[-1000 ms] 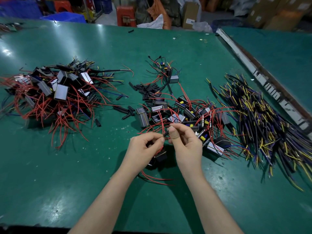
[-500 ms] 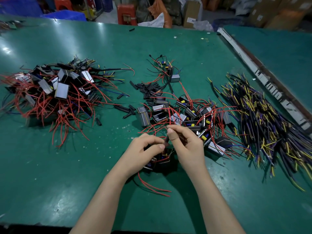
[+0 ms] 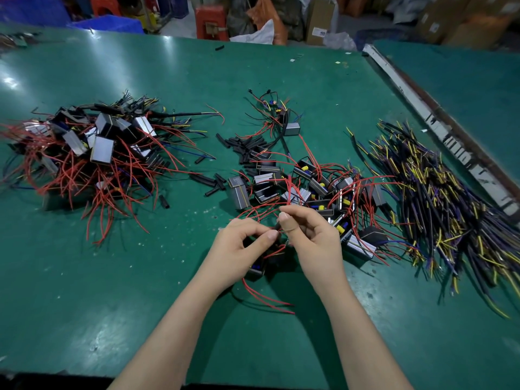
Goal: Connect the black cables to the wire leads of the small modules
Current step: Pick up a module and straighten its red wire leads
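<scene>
My left hand (image 3: 242, 243) and my right hand (image 3: 312, 235) meet over the green table (image 3: 140, 291), fingertips pinching thin wire ends between them. A small black module (image 3: 257, 268) hangs below my left hand, its red leads (image 3: 264, 298) trailing toward me. Whether a black cable is in the pinch is hidden by my fingers. Behind my hands lies a pile of small modules (image 3: 304, 187) with red leads. A bundle of black cables (image 3: 439, 204) with yellow and purple tips lies to the right.
A second heap of modules with red wires (image 3: 92, 153) lies at the left. Short black sleeve pieces (image 3: 244, 147) are scattered in the middle. A metal rail (image 3: 439, 128) divides this table from another at the right. Boxes and crates stand beyond the far edge.
Both hands have stayed together in front of the middle pile, shifting slightly toward me. The module under my left hand has dropped lower and its red leads now trail further out.
</scene>
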A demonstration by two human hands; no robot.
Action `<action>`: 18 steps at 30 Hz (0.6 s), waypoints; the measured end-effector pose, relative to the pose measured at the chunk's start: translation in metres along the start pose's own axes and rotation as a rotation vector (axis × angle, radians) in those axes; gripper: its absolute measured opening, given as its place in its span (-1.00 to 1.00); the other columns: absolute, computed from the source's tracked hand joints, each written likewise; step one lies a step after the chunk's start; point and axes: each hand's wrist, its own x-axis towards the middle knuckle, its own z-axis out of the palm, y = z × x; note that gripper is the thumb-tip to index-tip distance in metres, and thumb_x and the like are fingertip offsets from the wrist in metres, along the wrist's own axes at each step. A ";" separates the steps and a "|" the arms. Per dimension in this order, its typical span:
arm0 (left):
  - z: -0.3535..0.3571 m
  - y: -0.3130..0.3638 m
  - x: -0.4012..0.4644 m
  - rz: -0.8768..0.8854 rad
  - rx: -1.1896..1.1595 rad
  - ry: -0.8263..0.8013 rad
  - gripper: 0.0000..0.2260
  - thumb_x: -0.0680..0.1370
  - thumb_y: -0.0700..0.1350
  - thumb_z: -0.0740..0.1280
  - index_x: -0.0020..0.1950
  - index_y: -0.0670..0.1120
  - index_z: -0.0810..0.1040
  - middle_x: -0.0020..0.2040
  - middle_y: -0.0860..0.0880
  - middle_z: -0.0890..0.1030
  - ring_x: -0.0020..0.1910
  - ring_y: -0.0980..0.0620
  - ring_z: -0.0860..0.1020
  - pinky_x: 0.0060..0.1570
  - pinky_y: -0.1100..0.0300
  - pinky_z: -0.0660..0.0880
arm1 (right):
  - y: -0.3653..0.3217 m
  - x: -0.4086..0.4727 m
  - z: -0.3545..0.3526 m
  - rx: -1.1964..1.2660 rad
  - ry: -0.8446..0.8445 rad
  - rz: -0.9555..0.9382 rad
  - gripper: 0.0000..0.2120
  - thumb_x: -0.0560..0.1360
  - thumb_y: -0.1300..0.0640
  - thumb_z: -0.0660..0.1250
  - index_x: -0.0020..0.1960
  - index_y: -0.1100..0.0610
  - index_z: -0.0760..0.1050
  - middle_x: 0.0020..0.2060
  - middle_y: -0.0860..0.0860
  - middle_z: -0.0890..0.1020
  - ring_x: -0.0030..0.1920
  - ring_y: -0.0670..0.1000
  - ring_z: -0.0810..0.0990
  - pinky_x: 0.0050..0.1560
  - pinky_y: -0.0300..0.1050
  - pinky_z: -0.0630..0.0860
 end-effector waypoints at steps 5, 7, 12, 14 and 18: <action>-0.003 -0.005 0.000 0.012 0.140 -0.141 -0.79 0.44 0.08 0.30 -0.16 -0.02 0.65 -0.06 0.18 0.53 0.11 0.09 0.40 0.20 0.16 0.23 | -0.002 0.000 0.000 0.048 -0.010 0.016 -0.84 0.51 0.28 0.35 -0.08 0.03 0.59 -0.32 -0.20 0.63 -0.34 -0.25 0.52 -0.32 -0.40 0.44; -0.005 -0.008 0.000 0.023 0.134 -0.136 -0.81 0.49 0.01 0.35 -0.10 -0.08 0.67 0.00 0.19 0.52 0.13 0.09 0.38 0.22 0.24 0.20 | -0.003 -0.001 0.000 0.084 -0.025 0.022 -0.85 0.51 0.32 0.33 -0.07 0.08 0.58 -0.34 -0.18 0.63 -0.37 -0.25 0.53 -0.35 -0.42 0.44; -0.004 -0.008 0.000 0.049 0.131 -0.084 -0.82 0.50 -0.02 0.33 -0.08 -0.08 0.68 -0.01 0.24 0.52 0.10 0.24 0.38 0.16 0.42 0.20 | -0.004 0.000 -0.003 0.054 -0.059 0.000 -0.85 0.50 0.30 0.35 -0.04 0.07 0.57 -0.30 -0.16 0.64 -0.33 -0.25 0.55 -0.33 -0.42 0.44; -0.003 -0.008 0.000 0.067 0.162 -0.073 -0.75 0.52 0.04 0.29 -0.05 -0.08 0.68 0.00 0.22 0.51 0.09 0.19 0.38 0.16 0.40 0.21 | -0.003 0.000 -0.004 0.028 -0.059 -0.007 -0.81 0.49 0.29 0.38 -0.02 0.02 0.55 -0.22 -0.12 0.64 -0.25 -0.24 0.57 -0.27 -0.40 0.46; 0.004 -0.007 -0.001 0.071 0.344 -0.051 -0.67 0.54 0.07 0.16 -0.04 -0.13 0.60 0.00 0.11 0.41 0.06 0.05 0.30 0.13 0.17 0.25 | -0.003 0.000 -0.003 -0.011 -0.075 -0.031 -0.79 0.46 0.27 0.40 -0.01 -0.02 0.54 -0.17 -0.13 0.64 -0.15 -0.22 0.60 -0.15 -0.38 0.48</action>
